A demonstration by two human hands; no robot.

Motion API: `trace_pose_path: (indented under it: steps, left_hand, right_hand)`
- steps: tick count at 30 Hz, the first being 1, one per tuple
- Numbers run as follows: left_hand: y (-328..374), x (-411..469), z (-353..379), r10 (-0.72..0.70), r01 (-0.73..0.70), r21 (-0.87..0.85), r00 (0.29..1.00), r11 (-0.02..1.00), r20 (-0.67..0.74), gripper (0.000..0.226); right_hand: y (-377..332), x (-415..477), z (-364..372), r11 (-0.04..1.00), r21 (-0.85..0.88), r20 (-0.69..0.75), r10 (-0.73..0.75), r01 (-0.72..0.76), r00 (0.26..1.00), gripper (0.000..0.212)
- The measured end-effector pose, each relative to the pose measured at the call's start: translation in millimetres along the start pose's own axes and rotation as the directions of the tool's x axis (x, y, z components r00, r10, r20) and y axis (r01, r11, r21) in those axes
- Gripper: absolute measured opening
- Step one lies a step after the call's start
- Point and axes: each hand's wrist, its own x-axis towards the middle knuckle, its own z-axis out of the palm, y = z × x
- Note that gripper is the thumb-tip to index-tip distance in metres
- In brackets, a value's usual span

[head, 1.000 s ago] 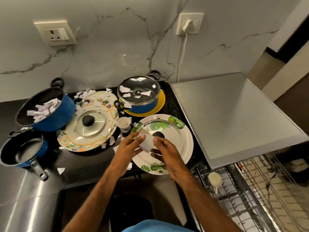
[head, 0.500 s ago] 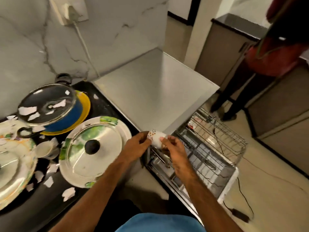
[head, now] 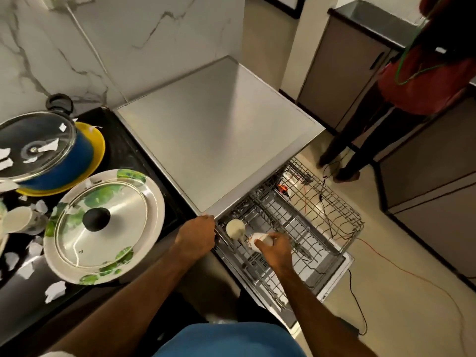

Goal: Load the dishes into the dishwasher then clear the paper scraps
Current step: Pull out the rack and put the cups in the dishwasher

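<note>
My right hand (head: 275,249) grips a small white cup with a red pattern (head: 255,240), holding it low inside the pulled-out wire rack (head: 322,228) of the open dishwasher. Another white cup (head: 235,228) stands in the rack just to its left. My left hand (head: 197,234) rests at the front corner of the dishwasher's steel top (head: 219,130), fingers curled, holding nothing. On the black counter lie a leaf-print plate (head: 152,202) with a steel lid (head: 103,222) on it, a lidded blue pot (head: 46,155) on a yellow plate, a white cup (head: 18,219) and paper scraps (head: 55,291).
A person in a red top (head: 417,81) stands at the right by brown cabinets (head: 438,202). Red and black cables (head: 412,279) run across the floor beside the dishwasher. A marble wall backs the counter.
My view swung right from the counter to the dishwasher. The cup went from both hands over the plate down into the rack in my right hand alone. My left hand let go of it.
</note>
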Motion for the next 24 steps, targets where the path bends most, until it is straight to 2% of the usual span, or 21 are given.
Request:
trace_pose_path:
  steps: [3,5,8,11,14,19,24]
  left_hand:
    - [3,2,4,0.005,-0.003,0.106,1.0,0.994,-0.02,0.04]
    - [4,0,10,0.0,0.007,0.105,0.998,0.994,-0.069,0.046]
    - [9,-10,29,-0.043,0.041,-0.014,0.987,0.999,-0.152,0.058]
    - [13,-26,54,-0.063,0.042,-0.1,0.974,0.994,-0.217,0.052]
    - [15,-39,77,-0.083,0.069,-0.09,0.983,0.994,-0.163,0.045]
    - [20,-40,97,-0.159,0.154,-0.084,0.986,0.984,-0.047,0.053]
    - [26,-34,109,-0.166,0.166,-0.096,0.986,0.981,0.0,0.055]
  right_hand:
    - [17,21,8,0.99,-0.141,0.034,0.007,-0.002,0.999,0.062]
    - [24,30,11,0.971,-0.238,0.078,0.016,0.003,0.997,0.064]
    - [32,43,18,0.963,-0.27,0.105,0.039,-0.009,0.994,0.065]
    - [55,66,35,0.954,-0.301,0.108,0.045,-0.01,0.993,0.075]
    - [42,63,36,0.919,-0.393,0.154,0.026,0.037,0.988,0.075]
    - [44,75,44,0.859,-0.506,0.237,0.043,0.085,0.971,0.085]
    - [50,84,53,0.818,-0.561,0.256,0.025,0.128,0.966,0.08]
